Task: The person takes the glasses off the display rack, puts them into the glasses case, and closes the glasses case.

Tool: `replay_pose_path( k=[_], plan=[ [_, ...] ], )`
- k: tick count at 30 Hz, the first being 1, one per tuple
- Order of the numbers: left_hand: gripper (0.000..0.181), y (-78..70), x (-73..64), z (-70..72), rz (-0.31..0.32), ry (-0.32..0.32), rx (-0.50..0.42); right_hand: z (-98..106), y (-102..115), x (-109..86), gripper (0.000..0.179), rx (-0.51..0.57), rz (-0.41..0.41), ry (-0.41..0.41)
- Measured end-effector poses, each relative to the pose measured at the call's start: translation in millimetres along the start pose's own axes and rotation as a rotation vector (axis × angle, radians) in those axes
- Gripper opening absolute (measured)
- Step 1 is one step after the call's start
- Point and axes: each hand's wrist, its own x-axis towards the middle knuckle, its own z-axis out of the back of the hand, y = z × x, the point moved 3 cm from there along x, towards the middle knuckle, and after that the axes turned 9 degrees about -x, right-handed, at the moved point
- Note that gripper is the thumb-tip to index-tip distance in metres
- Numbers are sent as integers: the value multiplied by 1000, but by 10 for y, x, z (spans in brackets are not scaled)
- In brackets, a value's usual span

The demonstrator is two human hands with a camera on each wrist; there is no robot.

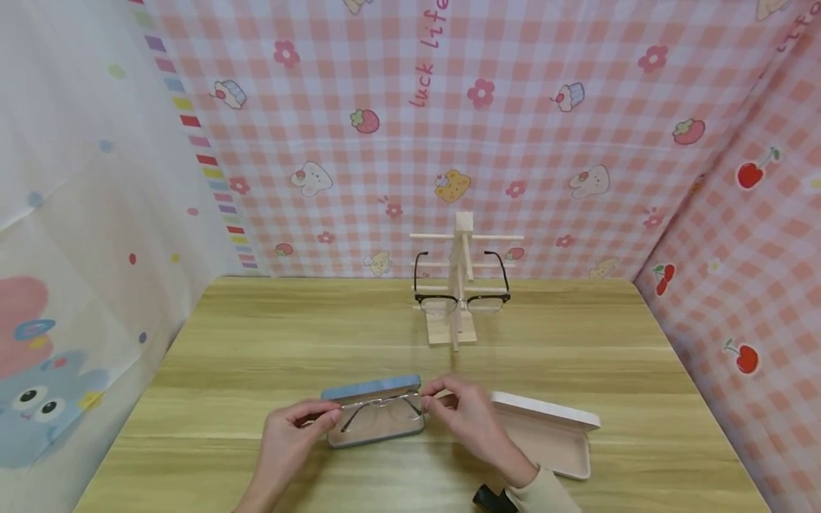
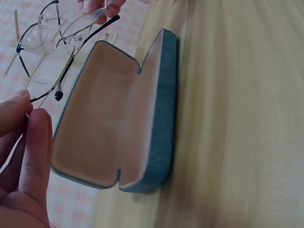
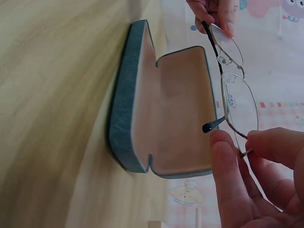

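A pair of thin metal-rimmed eyeglasses with dark temple tips is held over an open blue-green glasses case. My left hand pinches one end of the frame between thumb and fingers. At the opposite end, my right hand pinches the rim near the hinge, as the right wrist view shows up close. The temples angle inward behind the clear lenses. Inside, the case's tan lining is bare, and its blue lid stands raised at the back.
A second case, white, lies open right of my right hand. Farther back stands a wooden display rack carrying black half-rim glasses. Patterned cloth hangs behind and at both sides of the wooden table. A dark object is beside the right sleeve.
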Motion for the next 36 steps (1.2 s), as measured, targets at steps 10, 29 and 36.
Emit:
replay_pose_path(
  k=[10, 29, 36],
  plan=[
    [9, 142, 1, 31, 50, 5, 84, -119, -105, 35, 7, -15, -6, 66],
    [6, 359, 124, 18, 80, 56, 250, -250, -260, 195, 3, -152, -10, 107],
    [6, 389, 162, 11, 38, 65, 349, -274, -291, 230, 5, -193, -22, 110]
  ],
)
